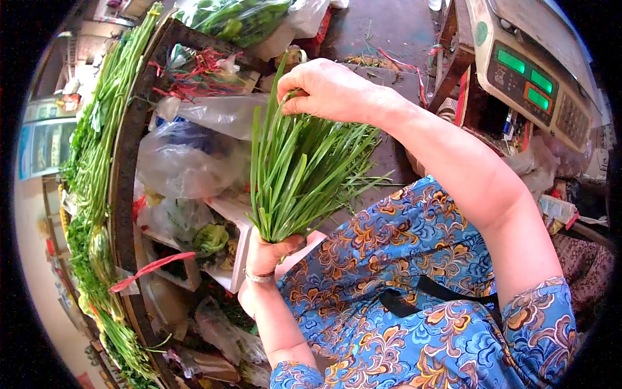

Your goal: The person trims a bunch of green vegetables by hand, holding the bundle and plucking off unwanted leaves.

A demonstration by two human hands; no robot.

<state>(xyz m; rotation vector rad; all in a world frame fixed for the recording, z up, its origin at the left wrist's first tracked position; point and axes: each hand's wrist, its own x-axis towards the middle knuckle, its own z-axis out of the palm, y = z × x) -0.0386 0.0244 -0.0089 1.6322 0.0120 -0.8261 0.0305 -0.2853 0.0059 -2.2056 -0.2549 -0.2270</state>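
A thick bunch of garlic chives (301, 175) stands upright in front of my patterned blue clothing, its long green blades fanning out to the upper right. Low on the bunch, my left hand (267, 251) is wrapped round the stalks; a bracelet circles that wrist. Up at the blade tips, my right hand (321, 91) is bent over with thumb and fingers pinched on some of the leaves. Part of the bunch's base is hidden by the left hand.
Long green vegetables (97, 188) lie along a shelf at left. Plastic bags (188, 155) and red ties (201, 74) fill the space beside it. A head of lettuce (210, 240) lies lower down. A digital scale (525, 84) with lit displays stands upper right.
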